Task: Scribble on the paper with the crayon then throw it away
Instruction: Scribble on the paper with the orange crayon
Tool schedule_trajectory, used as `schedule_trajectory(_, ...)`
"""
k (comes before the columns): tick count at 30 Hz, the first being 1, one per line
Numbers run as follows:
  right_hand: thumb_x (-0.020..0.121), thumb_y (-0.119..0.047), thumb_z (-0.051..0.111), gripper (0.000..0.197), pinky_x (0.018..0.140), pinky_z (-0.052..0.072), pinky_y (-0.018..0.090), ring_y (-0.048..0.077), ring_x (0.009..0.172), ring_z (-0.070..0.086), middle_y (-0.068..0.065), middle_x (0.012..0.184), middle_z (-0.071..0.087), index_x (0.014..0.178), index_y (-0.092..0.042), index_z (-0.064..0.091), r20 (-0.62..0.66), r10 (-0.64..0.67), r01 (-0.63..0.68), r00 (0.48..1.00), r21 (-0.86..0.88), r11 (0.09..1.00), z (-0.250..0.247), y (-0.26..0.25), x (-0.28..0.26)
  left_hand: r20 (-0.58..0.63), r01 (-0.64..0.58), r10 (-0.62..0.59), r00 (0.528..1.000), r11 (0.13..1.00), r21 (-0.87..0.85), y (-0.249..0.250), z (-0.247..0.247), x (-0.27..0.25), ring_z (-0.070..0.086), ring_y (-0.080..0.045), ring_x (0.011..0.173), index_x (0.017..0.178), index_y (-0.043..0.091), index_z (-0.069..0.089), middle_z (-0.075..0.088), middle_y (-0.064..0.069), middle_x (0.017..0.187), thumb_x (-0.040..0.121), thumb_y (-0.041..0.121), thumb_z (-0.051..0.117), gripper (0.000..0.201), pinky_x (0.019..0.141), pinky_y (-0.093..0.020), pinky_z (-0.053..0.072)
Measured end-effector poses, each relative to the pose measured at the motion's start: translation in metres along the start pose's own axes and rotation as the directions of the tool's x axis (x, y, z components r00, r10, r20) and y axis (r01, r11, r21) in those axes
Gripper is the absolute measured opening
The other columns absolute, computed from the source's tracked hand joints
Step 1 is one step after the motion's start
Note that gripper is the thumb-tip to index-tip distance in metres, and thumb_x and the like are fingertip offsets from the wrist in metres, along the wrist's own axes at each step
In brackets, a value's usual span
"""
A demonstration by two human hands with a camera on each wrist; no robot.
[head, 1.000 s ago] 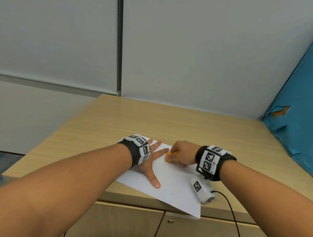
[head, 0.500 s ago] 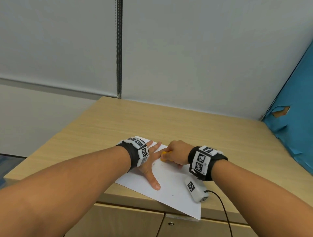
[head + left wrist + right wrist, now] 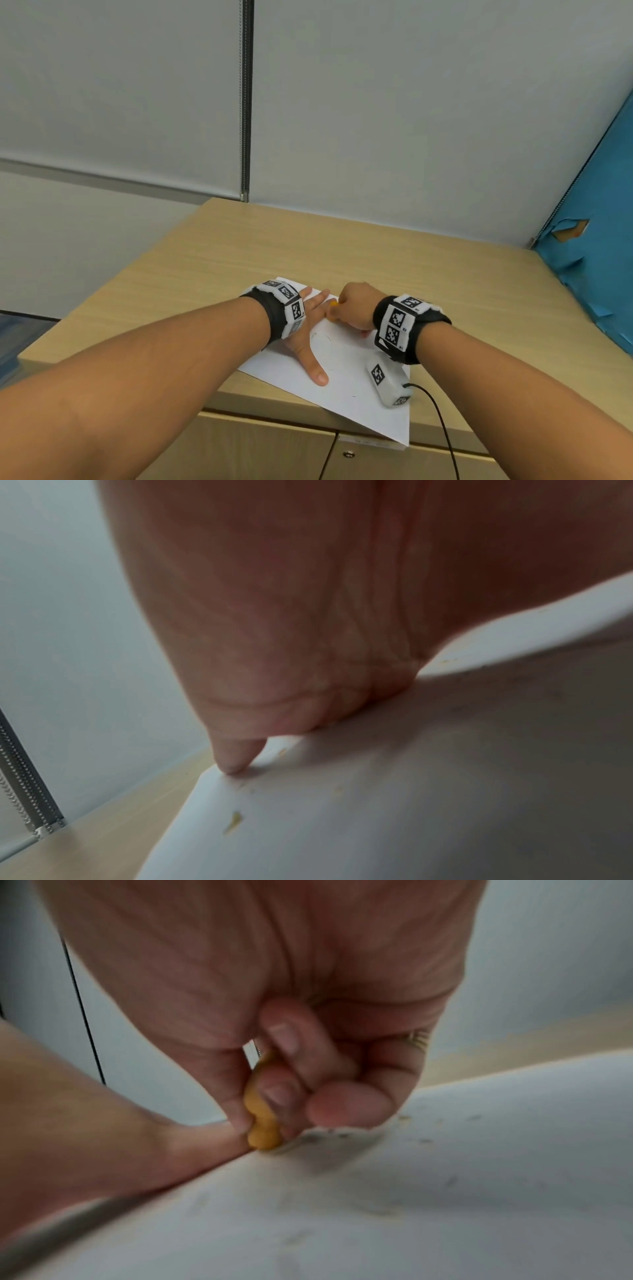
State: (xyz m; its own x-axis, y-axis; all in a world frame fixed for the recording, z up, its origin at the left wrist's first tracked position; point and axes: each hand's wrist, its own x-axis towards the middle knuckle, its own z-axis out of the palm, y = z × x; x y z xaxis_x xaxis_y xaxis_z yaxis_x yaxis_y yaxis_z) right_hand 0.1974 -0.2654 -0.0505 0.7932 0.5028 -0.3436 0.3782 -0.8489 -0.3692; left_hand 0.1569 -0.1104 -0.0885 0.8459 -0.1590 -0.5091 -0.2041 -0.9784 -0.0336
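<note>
A white sheet of paper (image 3: 346,380) lies at the near edge of the wooden desk (image 3: 342,250), one corner hanging over the front. My left hand (image 3: 310,329) lies flat on the sheet with fingers spread, holding it down; in the left wrist view the left hand (image 3: 308,642) fills the frame and a fingertip presses the paper (image 3: 377,818). My right hand (image 3: 352,305) grips a stubby orange crayon (image 3: 333,303). In the right wrist view the crayon (image 3: 262,1118) is pinched between thumb and fingers with its tip on the paper (image 3: 445,1191), close to a left finger. Faint marks and crayon crumbs dot the sheet.
A white tracker block (image 3: 388,382) with a black cable (image 3: 442,421) rests on the paper's right part. Grey wall panels stand behind the desk, and a torn blue board (image 3: 596,260) leans at the right. Cabinet doors (image 3: 274,452) sit below the front edge.
My right hand with the crayon has slid left across the paper, nearer to the left hand's fingers. The left hand has stayed pressed on the sheet.
</note>
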Motion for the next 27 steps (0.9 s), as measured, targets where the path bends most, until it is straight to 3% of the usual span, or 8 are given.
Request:
schedule_trajectory(3, 0.096, -0.030, 0.065, 0.029, 0.058, 0.055, 0.033, 0.018, 0.052, 0.055, 0.001, 0.059, 0.058, 0.074, -0.011, 0.065, 0.224, -0.054, 0.035, 0.973, 0.092, 0.995, 0.006, -0.004, -0.006, 0.015, 0.018, -0.018, 1.000, 1.000, 0.019, 0.000, 0.000, -0.001, -0.029, -0.031, 0.150, 0.149, 0.041, -0.032, -0.039, 0.008, 0.160, 0.041, 0.098, 0.061, 0.153, 0.120, -0.066, -0.001)
schedule_trajectory(7, 0.095, -0.033, 0.062, 0.027, 0.059, 0.059, 0.034, 0.023, 0.061, 0.062, 0.006, 0.075, 0.061, 0.088, -0.008, 0.067, 0.044, -0.002, 0.001, 0.999, 0.027, 1.000, 0.003, -0.005, -0.004, 0.023, 0.014, -0.014, 1.000, 1.000, 0.017, 0.000, 0.000, 0.001, -0.030, -0.032, 0.149, 0.149, 0.042, -0.031, -0.039, 0.008, 0.160, 0.028, 0.102, 0.054, 0.159, 0.120, -0.066, -0.002)
schedule_trajectory(11, 0.096, -0.033, 0.065, 0.031, 0.060, 0.055, 0.031, 0.016, 0.055, 0.054, -0.002, 0.059, 0.057, 0.071, -0.014, 0.063, 0.268, -0.059, 0.048, 0.962, 0.046, 0.998, 0.004, -0.009, -0.014, 0.035, 0.038, -0.039, 0.999, 0.998, 0.045, 0.003, -0.002, -0.002, -0.027, -0.031, 0.150, 0.150, 0.040, -0.031, -0.039, 0.008, 0.159, 0.047, 0.097, 0.062, 0.150, 0.120, -0.067, 0.000)
schedule_trajectory(14, 0.096, -0.035, 0.060, 0.029, 0.062, 0.058, 0.034, 0.023, 0.063, 0.062, 0.006, 0.079, 0.063, 0.089, -0.008, 0.068, 0.045, -0.017, 0.019, 0.999, -0.051, 0.998, 0.002, -0.009, -0.010, 0.019, 0.022, -0.023, 1.000, 0.999, 0.042, 0.000, 0.000, 0.002, -0.027, -0.031, 0.151, 0.149, 0.042, -0.031, -0.039, 0.009, 0.159, 0.035, 0.102, 0.057, 0.156, 0.119, -0.067, -0.001)
schedule_trajectory(18, 0.095, -0.036, 0.064, 0.030, 0.061, 0.055, 0.031, 0.017, 0.056, 0.052, 0.000, 0.061, 0.055, 0.077, -0.012, 0.064, 0.237, -0.026, 0.042, 0.971, -0.066, 0.997, -0.003, -0.004, -0.014, 0.036, 0.052, -0.054, 0.998, 0.997, 0.056, -0.001, 0.000, 0.003, -0.028, -0.029, 0.151, 0.149, 0.039, -0.033, -0.040, 0.010, 0.158, 0.029, 0.104, 0.053, 0.161, 0.120, -0.065, 0.000)
schedule_trajectory(20, 0.094, -0.037, 0.064, 0.031, 0.061, 0.057, 0.032, 0.019, 0.056, 0.052, -0.001, 0.057, 0.053, 0.075, -0.013, 0.065, 0.199, -0.004, 0.015, 0.980, -0.056, 0.998, -0.007, 0.006, -0.018, 0.040, 0.057, -0.060, 0.997, 0.996, 0.062, 0.002, 0.000, 0.004, -0.027, -0.029, 0.151, 0.149, 0.037, -0.033, -0.039, 0.010, 0.159, 0.027, 0.105, 0.051, 0.163, 0.120, -0.064, -0.001)
schedule_trajectory(25, 0.096, -0.042, 0.058, 0.038, 0.069, 0.062, 0.041, 0.026, 0.063, 0.059, 0.006, 0.074, 0.063, 0.084, -0.008, 0.069, 0.074, 0.033, -0.022, 0.997, -0.149, 0.989, -0.007, 0.015, -0.021, 0.113, 0.035, -0.041, 0.993, 0.998, 0.049, -0.007, -0.011, -0.003, -0.023, -0.032, 0.152, 0.151, 0.039, -0.031, -0.038, 0.008, 0.160, 0.054, 0.093, 0.064, 0.146, 0.121, -0.063, -0.002)
schedule_trajectory(27, 0.099, -0.042, 0.054, 0.040, 0.067, 0.056, 0.038, 0.023, 0.062, 0.057, 0.009, 0.084, 0.063, 0.090, -0.005, 0.067, 0.012, 0.051, -0.047, 0.999, -0.212, 0.976, -0.008, 0.016, -0.018, 0.145, 0.047, -0.052, 0.988, 0.998, 0.044, -0.015, -0.010, -0.009, -0.023, -0.033, 0.152, 0.150, 0.038, -0.032, -0.038, 0.007, 0.161, 0.060, 0.091, 0.063, 0.141, 0.120, -0.063, -0.002)
